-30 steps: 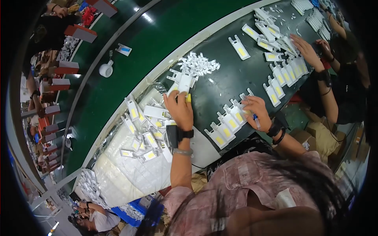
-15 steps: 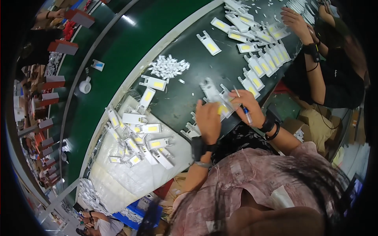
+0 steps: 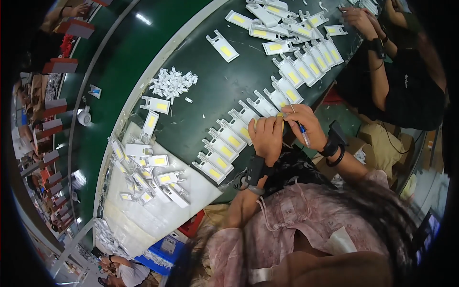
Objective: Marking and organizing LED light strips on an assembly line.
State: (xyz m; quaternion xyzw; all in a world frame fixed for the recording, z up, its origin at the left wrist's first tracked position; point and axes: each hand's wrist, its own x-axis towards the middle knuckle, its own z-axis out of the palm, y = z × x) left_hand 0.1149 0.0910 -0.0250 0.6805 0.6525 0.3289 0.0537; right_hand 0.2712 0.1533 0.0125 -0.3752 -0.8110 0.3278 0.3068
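Right hand grasping blue tool, thin tip up. Left hand just beside it, fingers bent at the row of cases along the bench edge; fingertips partly hidden, can't tell if gripping one. Small parts heaped farther off.

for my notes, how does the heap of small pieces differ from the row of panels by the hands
The heap is jumbled, the row orderly. The heap's pieces are smaller than the row's panels. The row shows yellow patches, the heap none. Both lie on the table.
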